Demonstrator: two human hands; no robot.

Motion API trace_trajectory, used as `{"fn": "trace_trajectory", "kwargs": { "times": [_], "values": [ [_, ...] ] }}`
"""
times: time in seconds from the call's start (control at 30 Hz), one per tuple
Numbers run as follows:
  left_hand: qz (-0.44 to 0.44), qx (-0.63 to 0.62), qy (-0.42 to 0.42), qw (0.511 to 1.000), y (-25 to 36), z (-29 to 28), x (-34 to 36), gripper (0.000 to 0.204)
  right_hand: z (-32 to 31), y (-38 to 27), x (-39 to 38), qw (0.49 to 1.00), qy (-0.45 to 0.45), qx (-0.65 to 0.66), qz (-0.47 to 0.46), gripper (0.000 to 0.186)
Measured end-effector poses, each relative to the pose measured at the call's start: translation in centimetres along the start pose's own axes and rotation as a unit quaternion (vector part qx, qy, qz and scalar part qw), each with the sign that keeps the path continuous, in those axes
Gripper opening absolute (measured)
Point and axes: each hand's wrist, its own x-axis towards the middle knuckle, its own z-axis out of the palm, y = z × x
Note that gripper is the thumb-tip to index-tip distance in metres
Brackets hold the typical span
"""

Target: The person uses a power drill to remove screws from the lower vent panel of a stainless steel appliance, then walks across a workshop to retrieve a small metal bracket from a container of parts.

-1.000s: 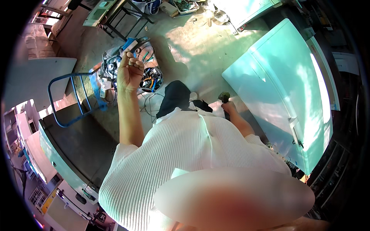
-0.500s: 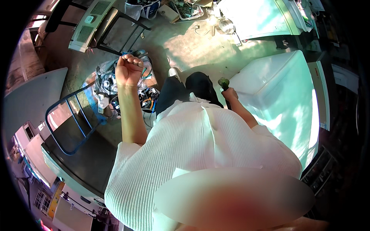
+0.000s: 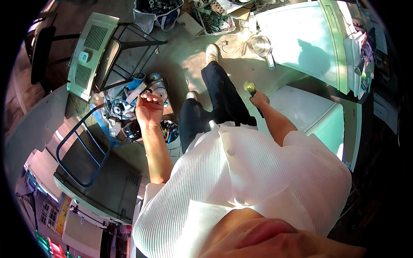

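My left hand [image 3: 150,111] is raised palm up at the left, its fingers loosely curled and nothing in them. Beneath and beyond it lies a heap of cables and small parts [image 3: 118,109]. At the right my right hand [image 3: 260,99] is closed around a slim, dark-handled object [image 3: 249,87] with a rounded, shiny yellow-green end. That end points forward past my fingers, while a dark stretch shows behind the fist. I cannot tell its exact kind. Close to that hand stands a pale, glossy white box-shaped appliance [image 3: 297,103].
A blue metal frame [image 3: 81,148] and a dark-topped cabinet [image 3: 107,176] are on the left. Ahead at left stands a black-legged stand [image 3: 137,45] beside a vented panel [image 3: 92,56]. Parts bins [image 3: 217,23], a metal pan [image 3: 260,45] and a large white panel [image 3: 297,38] lie farther ahead.
My right foot has stepped forward, and the surroundings have shifted in view. The left hand remains raised, its fingers loosely curled. The right hand keeps its hold on the dark-handled object.
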Motion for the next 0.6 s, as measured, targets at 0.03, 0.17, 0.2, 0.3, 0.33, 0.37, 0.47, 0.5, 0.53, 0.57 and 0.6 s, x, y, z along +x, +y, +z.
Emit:
{"fn": "trace_trajectory", "kwargs": {
  "times": [0.03, 0.17, 0.2, 0.3, 0.33, 0.37, 0.47, 0.5, 0.53, 0.57, 0.6],
  "values": [
    [0.030, 0.028, 0.047, 0.998, -0.6, -0.2, 2.4, 0.030, -0.4, -0.9, 3.0, 1.000, 0.001, -0.009, -0.010, 0.042],
    [-0.021, -0.010, 0.052, 0.998, -5.3, 1.4, 13.2, 0.028, -1.3, -5.3, 13.5, 0.994, 0.090, -0.006, -0.066, 0.038],
    [-0.021, -0.018, 0.057, 0.998, -6.6, 1.6, 15.9, 0.028, -1.6, -7.1, 16.0, 0.991, 0.104, -0.010, -0.084, 0.037],
    [0.019, 0.122, 0.047, 0.991, -12.1, -1.9, 26.1, 0.026, 2.3, -8.6, 25.9, 0.968, 0.198, -0.032, -0.151, 0.046],
    [0.007, 0.143, 0.105, 0.984, -13.8, -3.5, 29.1, 0.027, 3.5, -9.2, 28.2, 0.962, 0.217, -0.046, -0.160, 0.050],
    [-0.035, 0.109, 0.129, 0.985, -15.2, -5.8, 31.8, 0.027, 4.6, -9.9, 30.0, 0.961, 0.234, -0.045, -0.144, 0.058],
    [-0.156, 0.014, 0.237, 0.959, -18.3, -11.4, 37.5, 0.027, 10.2, -10.2, 37.6, 0.946, 0.281, -0.071, -0.142, 0.063],
    [-0.172, 0.039, 0.224, 0.959, -19.4, -13.4, 39.2, 0.027, 10.9, -10.4, 39.7, 0.955, 0.255, -0.087, -0.124, 0.063],
    [-0.155, 0.110, 0.223, 0.956, -20.1, -14.3, 40.4, 0.024, 11.7, -10.9, 41.7, 0.964, 0.224, -0.098, -0.108, 0.062],
    [-0.159, 0.147, 0.205, 0.954, -20.3, -14.5, 41.5, 0.023, 12.2, -10.9, 43.7, 0.970, 0.198, -0.110, -0.087, 0.061],
    [-0.164, 0.182, 0.186, 0.951, -20.4, -14.8, 42.6, 0.022, 13.3, -10.9, 45.7, 0.966, 0.208, -0.118, -0.095, 0.060]
  ]
}}
